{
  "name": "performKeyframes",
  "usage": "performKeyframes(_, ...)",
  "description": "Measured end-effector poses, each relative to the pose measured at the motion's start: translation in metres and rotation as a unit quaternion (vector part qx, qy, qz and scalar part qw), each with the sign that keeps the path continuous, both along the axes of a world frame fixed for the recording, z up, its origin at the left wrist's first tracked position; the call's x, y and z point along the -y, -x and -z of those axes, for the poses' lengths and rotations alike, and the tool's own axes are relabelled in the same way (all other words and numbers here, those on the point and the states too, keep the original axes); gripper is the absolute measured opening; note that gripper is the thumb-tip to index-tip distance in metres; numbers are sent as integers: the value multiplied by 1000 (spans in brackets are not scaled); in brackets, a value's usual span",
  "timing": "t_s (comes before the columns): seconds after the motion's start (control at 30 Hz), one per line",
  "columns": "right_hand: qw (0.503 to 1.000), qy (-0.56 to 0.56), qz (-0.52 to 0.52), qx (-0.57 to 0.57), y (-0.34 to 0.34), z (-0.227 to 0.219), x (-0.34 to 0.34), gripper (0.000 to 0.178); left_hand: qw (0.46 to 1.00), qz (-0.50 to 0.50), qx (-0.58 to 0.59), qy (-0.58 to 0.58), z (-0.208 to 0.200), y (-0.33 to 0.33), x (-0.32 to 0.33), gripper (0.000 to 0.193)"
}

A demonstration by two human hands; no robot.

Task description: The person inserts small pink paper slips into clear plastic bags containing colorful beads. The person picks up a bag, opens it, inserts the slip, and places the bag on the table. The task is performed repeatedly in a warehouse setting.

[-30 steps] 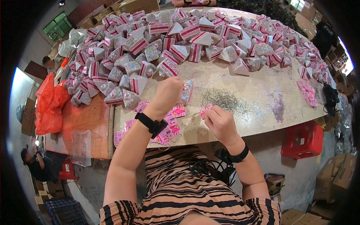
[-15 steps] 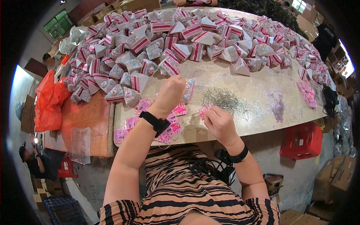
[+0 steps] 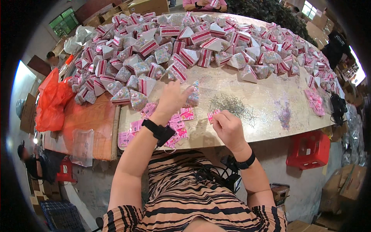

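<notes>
My left hand (image 3: 172,96) is over the table with its fingers apart and its thumb stretched toward a glittery cake-slice ornament (image 3: 194,94). Whether the thumb touches that ornament I cannot tell. My right hand (image 3: 228,127) pinches a small pink card (image 3: 213,115) between thumb and fingertips, just above the tabletop. Several loose pink cards (image 3: 178,123) lie spread under and beside my left wrist. To the right of the held card is a heap of short, thin silver wire pieces (image 3: 231,107).
A big pile of cake-slice ornaments (image 3: 162,56) covers the far side of the table (image 3: 266,92). More pink cards (image 3: 315,101) lie at the right, near loose glitter (image 3: 285,116). An orange-red plastic bag (image 3: 54,102) sits left; a red stool (image 3: 308,150) stands right. Another person (image 3: 205,5) is across the table.
My left hand has gone from closed fingers to spread ones, beside the nearest ornament. The right hand still pinches the card. A person's arms now show at the far edge.
</notes>
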State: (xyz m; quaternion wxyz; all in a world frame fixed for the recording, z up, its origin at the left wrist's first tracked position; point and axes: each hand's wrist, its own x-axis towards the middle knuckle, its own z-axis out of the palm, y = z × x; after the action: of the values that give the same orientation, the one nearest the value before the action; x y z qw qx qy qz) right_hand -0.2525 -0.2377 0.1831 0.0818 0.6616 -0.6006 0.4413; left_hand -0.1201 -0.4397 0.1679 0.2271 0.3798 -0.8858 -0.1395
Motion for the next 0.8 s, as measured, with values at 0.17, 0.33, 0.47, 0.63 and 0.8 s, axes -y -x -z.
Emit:
performKeyframes(0.17, 1000, -5, 13, 13, 1, -3, 4, 10, 998, 22, 67, -6, -12, 13, -25, 71)
performKeyframes(0.33, 1000, -4, 19, 22, 12, -15, 13, 8, 997, 59, -33, -31, -16, 11, -25, 63)
performKeyframes(0.47, 1000, 14, 23, -11, 17, -25, 27, 8, 980, 128, -152, -12, -27, 4, -39, 64)
performKeyframes(0.63, 998, 29, 31, -53, 11, -33, 42, 7, 972, 141, -182, -38, -38, -1, -51, 64)
performKeyframes(0.8, 997, 21, 28, -74, 8, -33, 48, 7, 972, 146, -185, -21, -40, -2, -56, 63)
